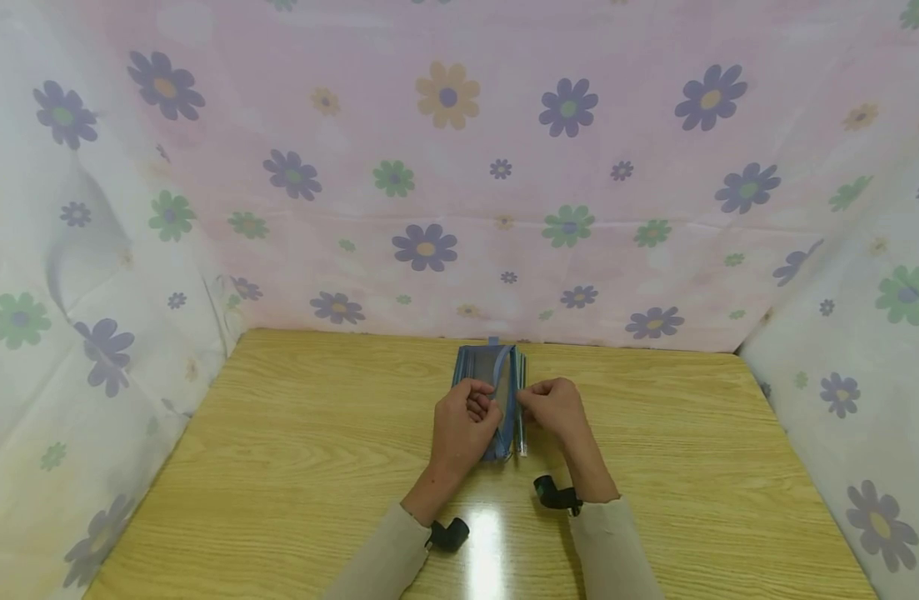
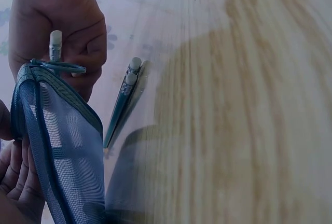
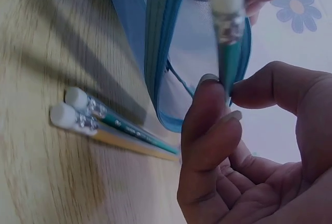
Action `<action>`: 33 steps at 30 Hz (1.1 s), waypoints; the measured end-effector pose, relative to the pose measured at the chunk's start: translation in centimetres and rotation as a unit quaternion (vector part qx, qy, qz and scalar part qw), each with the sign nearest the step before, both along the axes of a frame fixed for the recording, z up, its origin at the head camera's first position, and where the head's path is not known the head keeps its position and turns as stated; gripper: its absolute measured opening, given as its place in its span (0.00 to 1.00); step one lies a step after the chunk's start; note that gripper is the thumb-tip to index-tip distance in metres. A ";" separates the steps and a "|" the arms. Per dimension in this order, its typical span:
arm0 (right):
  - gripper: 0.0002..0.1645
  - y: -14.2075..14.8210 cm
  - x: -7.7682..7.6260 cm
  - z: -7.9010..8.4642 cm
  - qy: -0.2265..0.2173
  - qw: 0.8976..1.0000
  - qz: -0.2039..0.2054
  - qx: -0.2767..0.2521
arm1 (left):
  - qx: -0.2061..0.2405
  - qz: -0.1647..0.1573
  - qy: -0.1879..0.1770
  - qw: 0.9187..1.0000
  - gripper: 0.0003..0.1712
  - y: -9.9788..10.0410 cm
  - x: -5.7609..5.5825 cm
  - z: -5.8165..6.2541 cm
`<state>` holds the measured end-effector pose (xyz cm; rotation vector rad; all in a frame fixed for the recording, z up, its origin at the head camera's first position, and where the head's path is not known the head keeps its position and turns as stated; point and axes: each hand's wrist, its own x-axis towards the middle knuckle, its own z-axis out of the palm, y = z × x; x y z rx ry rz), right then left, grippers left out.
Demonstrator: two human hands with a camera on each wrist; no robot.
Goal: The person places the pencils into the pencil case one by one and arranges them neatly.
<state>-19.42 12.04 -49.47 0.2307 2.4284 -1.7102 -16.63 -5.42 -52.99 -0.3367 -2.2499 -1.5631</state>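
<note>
A blue mesh pencil case [image 1: 480, 360] stands on the table with its zipped opening along the top. My left hand [image 1: 462, 423] grips it by the edge, the fingers curled at the mesh side. Beside the opening, my right hand [image 1: 555, 405] pinches a green pencil [image 3: 229, 58] between thumb and fingers, its white eraser end sticking up past the fingertips. In the right wrist view, a second green pencil [image 3: 127, 125] and a yellow pencil [image 3: 129, 140] lie side by side on the table, below the right hand, both with white erasers.
The wood-grain table [image 1: 317, 450] runs back to a pink flowered cloth [image 1: 496, 192]. Similar cloth hangs at both sides. A black wrist camera [image 1: 450, 534] is strapped to the left wrist, another camera [image 1: 555, 492] to the right.
</note>
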 end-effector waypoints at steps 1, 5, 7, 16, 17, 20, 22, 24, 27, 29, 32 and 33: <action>0.14 -0.1 0.0 -0.1 -0.001 1.000 -0.001 -0.007 | -0.001 0.001 -0.002 1.000 0.09 0.0 0.0 0.0; 0.15 -0.5 -0.1 -0.3 -0.009 0.999 -0.010 -0.034 | -0.003 0.003 -0.006 1.000 0.08 0.0 0.0 -0.1; 0.15 -0.7 -0.1 -0.4 -0.014 0.999 -0.016 -0.050 | -0.004 0.004 -0.005 1.000 0.08 0.0 0.0 -0.1; 0.15 -1.4 -0.1 -0.7 0.001 0.995 -0.033 -0.099 | -0.004 0.004 0.002 1.000 0.09 0.0 0.0 0.0; 0.14 -1.5 -0.1 -0.7 0.003 0.994 -0.034 -0.102 | -0.004 0.004 0.003 1.000 0.08 0.0 0.0 0.0; 0.14 -1.7 -0.1 -0.8 0.006 0.994 -0.036 -0.104 | -0.005 0.005 0.006 1.000 0.08 0.0 0.0 0.0; 0.14 -1.8 -0.1 -0.8 0.008 0.994 -0.035 -0.103 | -0.006 0.005 0.007 1.000 0.09 0.0 0.0 0.0; 0.15 -2.0 0.0 -0.8 0.011 0.994 -0.032 -0.101 | -0.005 0.006 0.007 1.000 0.09 0.0 0.0 0.0; 0.15 -2.0 0.0 -0.9 0.017 0.994 -0.028 -0.102 | -0.005 0.006 0.009 1.000 0.09 0.0 0.0 0.0; 0.15 -2.0 0.1 -0.9 0.018 0.994 -0.025 -0.103 | -0.005 0.006 0.013 1.000 0.09 0.0 0.0 -0.1; 0.15 -2.0 0.1 -1.1 0.016 0.994 -0.023 -0.101 | -0.004 0.003 0.016 1.000 0.09 0.0 0.0 -0.1; 0.14 -2.1 0.1 -1.1 0.016 0.995 -0.023 -0.099 | -0.003 0.002 0.016 1.000 0.09 0.0 0.1 -0.1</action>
